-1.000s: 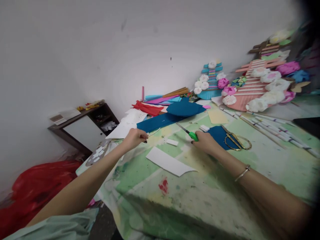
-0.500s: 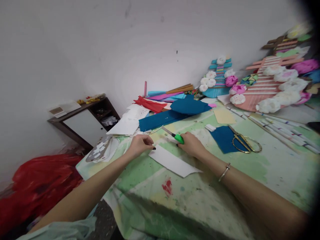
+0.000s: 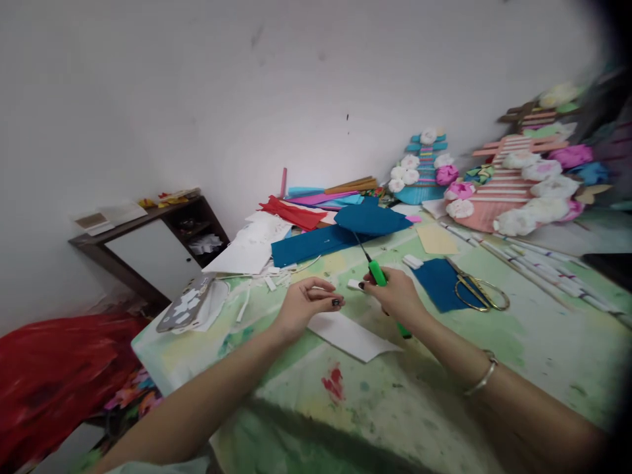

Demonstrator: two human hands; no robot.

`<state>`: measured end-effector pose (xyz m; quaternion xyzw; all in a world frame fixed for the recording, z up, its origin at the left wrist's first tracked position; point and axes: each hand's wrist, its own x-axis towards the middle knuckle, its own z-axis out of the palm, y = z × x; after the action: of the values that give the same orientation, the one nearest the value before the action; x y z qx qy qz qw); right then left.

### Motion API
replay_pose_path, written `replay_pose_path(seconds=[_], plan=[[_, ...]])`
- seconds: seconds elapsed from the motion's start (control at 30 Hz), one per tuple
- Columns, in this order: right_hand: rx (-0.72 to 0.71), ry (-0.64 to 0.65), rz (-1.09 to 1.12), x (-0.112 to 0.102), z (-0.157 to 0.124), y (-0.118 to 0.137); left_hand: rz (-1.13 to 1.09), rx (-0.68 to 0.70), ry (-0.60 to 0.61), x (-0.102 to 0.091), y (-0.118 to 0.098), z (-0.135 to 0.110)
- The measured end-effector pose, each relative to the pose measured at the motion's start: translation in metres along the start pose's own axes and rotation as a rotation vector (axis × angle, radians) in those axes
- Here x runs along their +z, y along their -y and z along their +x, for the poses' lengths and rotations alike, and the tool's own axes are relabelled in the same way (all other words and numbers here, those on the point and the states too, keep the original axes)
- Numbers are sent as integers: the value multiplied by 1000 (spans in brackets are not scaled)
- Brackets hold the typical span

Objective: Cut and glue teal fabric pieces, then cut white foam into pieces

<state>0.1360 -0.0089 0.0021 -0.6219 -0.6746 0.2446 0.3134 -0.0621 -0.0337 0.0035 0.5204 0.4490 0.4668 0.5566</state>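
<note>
My right hand (image 3: 395, 296) is closed around green-handled scissors (image 3: 376, 271), whose blades point away toward the blue paper. Its fingertips also pinch a small white paper piece (image 3: 354, 285). My left hand (image 3: 303, 306) hovers just left of that piece, fingers curled and apart, holding nothing I can see. A white paper strip (image 3: 353, 336) lies on the paint-stained green table (image 3: 518, 342) under both hands.
Gold-handled scissors (image 3: 476, 289) rest on a blue paper square (image 3: 439, 283). Blue, red and white sheets (image 3: 316, 240) pile up at the far side. Paper-flower crafts (image 3: 518, 184) and rolled paper sticks (image 3: 543, 263) sit right. A dark side table (image 3: 143, 243) and red bag (image 3: 44, 375) are left.
My right hand lifted the green scissors and picked up the small white piece. My left hand drew in toward it and opened slightly.
</note>
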Motion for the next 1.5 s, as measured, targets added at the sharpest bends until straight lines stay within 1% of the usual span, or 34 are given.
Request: replay_pose_path(seconds=[0.07,0.17,0.23,0.33,0.4,0.53,0.57,0.63,0.73,0.83,0.93,1.07,1.17,1.23,1.3,1.4,1.43,1.5], plan=[[5,23,101,-4,-12,-1,-61,-2,-2,15,3,4],[-16,29,192,-5,-28,-7,-59,32,6,33,10,11],[-29,4,212,-4,-32,-10,-12,75,13,40,15,13],[-47,-45,199,-4,-33,-13,95,163,17,46,20,12],[-62,-77,160,-4,-32,-12,224,274,18,46,23,9],[-80,-120,48,-3,-35,-8,638,598,17,44,28,2],[-84,-126,24,-3,-37,-7,713,664,23,44,29,1],[-89,-132,-13,-3,-39,-6,793,753,48,44,30,0],[-97,-131,-41,-3,-39,-7,833,799,72,43,32,-1],[-111,-120,-43,-4,-39,-8,837,780,74,42,32,0],[-129,-101,-26,-5,-40,-8,786,719,86,42,30,1],[-121,-101,11,-8,-39,-9,564,541,106,42,26,4],[-69,-132,54,-14,-35,-12,390,405,44,39,23,10],[-13,-146,105,-21,-32,-16,335,320,-2,33,24,16],[45,-148,171,-28,-28,-21,345,257,-55,25,26,23],[103,-159,256,-36,-23,-30,394,220,-106,13,29,31],[114,-168,272,-38,-21,-32,404,217,-90,9,27,33],[137,-195,304,-42,-18,-36,478,236,-1,5,20,40]])
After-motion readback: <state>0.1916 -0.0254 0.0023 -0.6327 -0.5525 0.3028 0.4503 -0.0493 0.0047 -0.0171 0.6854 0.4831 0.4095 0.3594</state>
